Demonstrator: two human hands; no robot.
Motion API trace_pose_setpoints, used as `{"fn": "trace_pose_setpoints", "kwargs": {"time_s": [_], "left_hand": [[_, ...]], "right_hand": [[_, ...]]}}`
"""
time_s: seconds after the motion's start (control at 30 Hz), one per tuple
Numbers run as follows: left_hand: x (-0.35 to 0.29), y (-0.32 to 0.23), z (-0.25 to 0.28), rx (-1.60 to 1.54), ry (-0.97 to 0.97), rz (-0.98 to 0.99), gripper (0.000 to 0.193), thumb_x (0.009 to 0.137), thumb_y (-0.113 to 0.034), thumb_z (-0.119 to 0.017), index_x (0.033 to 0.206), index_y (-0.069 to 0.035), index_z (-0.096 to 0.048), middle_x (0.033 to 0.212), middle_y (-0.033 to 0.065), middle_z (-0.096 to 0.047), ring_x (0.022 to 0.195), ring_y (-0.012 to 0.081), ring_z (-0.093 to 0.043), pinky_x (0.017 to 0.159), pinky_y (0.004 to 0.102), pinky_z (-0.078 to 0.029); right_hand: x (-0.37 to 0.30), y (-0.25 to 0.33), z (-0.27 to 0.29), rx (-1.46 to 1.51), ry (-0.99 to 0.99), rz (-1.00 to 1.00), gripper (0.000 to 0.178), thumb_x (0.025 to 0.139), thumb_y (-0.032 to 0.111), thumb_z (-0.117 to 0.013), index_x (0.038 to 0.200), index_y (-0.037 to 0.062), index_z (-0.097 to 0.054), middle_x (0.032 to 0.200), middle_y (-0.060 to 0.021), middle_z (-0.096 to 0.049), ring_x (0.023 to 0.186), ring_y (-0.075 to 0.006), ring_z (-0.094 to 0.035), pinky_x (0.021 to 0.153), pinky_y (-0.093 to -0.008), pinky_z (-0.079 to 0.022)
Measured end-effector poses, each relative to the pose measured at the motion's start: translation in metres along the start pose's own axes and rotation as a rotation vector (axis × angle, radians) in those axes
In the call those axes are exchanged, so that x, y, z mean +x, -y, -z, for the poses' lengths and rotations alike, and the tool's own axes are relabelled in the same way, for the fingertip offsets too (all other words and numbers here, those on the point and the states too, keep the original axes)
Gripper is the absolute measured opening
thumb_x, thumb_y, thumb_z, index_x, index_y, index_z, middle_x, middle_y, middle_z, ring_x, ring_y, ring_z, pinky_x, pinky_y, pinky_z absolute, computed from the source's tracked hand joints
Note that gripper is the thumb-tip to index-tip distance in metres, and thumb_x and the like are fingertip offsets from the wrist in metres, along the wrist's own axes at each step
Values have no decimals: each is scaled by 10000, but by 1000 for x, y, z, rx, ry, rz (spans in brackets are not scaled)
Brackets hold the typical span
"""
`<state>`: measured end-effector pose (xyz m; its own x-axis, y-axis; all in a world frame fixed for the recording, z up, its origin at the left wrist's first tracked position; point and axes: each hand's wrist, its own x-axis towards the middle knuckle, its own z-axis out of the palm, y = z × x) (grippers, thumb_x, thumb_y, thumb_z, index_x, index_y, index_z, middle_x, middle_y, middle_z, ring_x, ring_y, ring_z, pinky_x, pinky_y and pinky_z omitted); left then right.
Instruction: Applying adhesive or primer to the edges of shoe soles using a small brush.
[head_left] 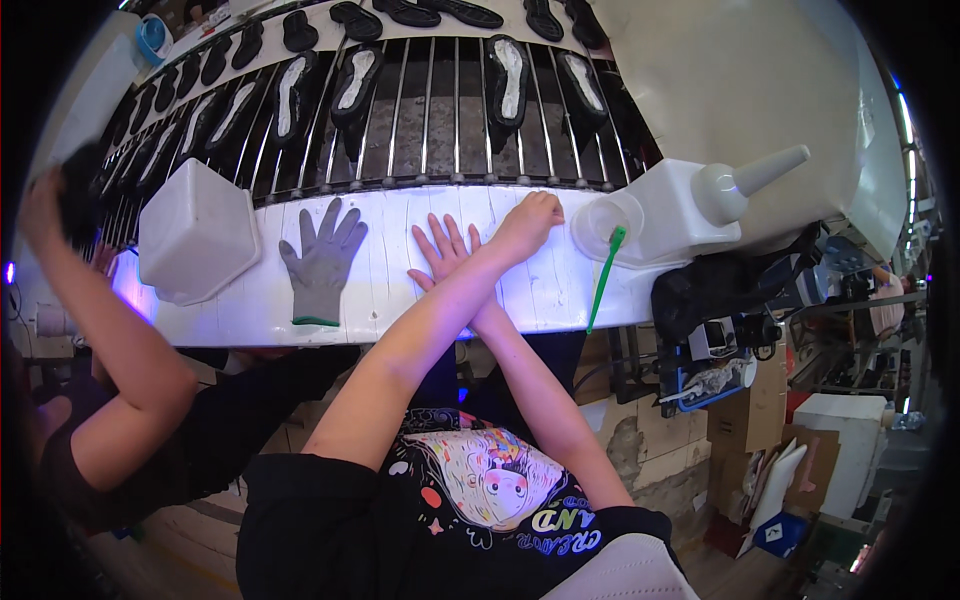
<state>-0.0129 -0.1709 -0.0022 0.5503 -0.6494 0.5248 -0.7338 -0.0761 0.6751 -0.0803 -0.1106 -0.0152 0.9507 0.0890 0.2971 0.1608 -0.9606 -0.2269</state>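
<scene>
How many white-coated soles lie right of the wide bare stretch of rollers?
2: the left sole, ahead of the left hand, and the right sole next to it.

One left hand (535,220) and one right hand (442,257) at the centre. One grey knitted glove (322,265) left of centre; one white square tub (195,232) further left. Right of centre: one white spouted bottle (680,210), one translucent cup (598,222), one green-handled brush (603,285). Four white-coated shoe soles (508,80) across the upper centre, at least three more upper left. Six uncoated black soles (299,32) along the top; those towards upper left crowd too closely to count. One co-worker (130,365) at left.
</scene>
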Motion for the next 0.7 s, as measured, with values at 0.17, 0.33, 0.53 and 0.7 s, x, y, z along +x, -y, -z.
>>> {"fn": "trace_pose_setpoints", "kwargs": {"time_s": [0.17, 0.33, 0.53, 0.7], "left_hand": [[2, 8, 14, -249, -154, 355, 113, 827, -58, -605, 904, 1, -548, 861, 165, -617, 783, 334, -617, 692, 392, -494], [-2, 10, 14, -81, -27, 252, 82, 780, -59, -655, 859, -42, -639, 872, 110, -579, 840, 259, -611, 735, 350, -496], [-1, 9, 15, -102, 120, 144, 100, 727, -82, -709, 807, -71, -651, 886, 79, -544, 904, 249, -556, 793, 346, -473], [-1, 12, 6, 3, 125, 94, 87, 762, -56, -668, 811, -33, -599, 895, 110, -532, 929, 279, -534, 818, 362, -450]], "right_hand": [[-2, 2, 8, 13, 6, 6, 653, 902, 468, -472, 1445, 149, -300, 1517, -126, -219, 1414, -312, -152, 1105, -553, -108], [-1, 5, 13, -6, 11, 2, 647, 909, 467, -459, 1444, 138, -302, 1519, -129, -214, 1414, -311, -150, 1107, -548, -113], [-1, 2, 11, -16, 10, 3, 652, 906, 473, -462, 1445, 144, -301, 1518, -127, -217, 1415, -310, -149, 1108, -549, -108], [0, 2, 8, -6, -1, 13, 656, 903, 482, -463, 1444, 148, -301, 1518, -124, -219, 1415, -304, -151, 1106, -548, -110]]}}
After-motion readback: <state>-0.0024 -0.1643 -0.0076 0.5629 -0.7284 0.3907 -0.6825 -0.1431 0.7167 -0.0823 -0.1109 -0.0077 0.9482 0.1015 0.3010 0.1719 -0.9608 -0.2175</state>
